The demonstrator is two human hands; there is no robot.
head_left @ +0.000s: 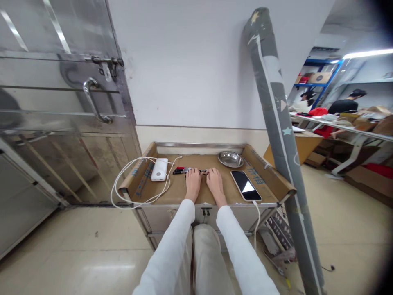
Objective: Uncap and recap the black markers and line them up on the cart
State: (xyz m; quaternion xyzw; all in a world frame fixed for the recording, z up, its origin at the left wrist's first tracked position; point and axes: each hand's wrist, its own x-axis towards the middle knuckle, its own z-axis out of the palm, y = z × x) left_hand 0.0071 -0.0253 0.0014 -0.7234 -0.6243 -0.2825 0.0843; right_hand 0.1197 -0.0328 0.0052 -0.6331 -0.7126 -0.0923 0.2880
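Several pens [180, 169], with black and red parts, lie side by side on the cardboard-covered cabinet top [211, 160]. My left hand [193, 180] is closed, palm down, over the right part of the pens; its fingers hide how many it grips. Close beside it, my right hand [214, 181] is closed too, its fingertips at the end of a dark pen that shows in the gap between my hands. The fingers' undersides are hidden.
Left of my hands lies a white power bank [159, 169] with a looped white cable [116, 185]. To the right are a metal dish [231, 159] and a plugged-in phone [246, 185]. A tall grey wrapped roll [278, 106] leans against the wall. Two people sit farther right.
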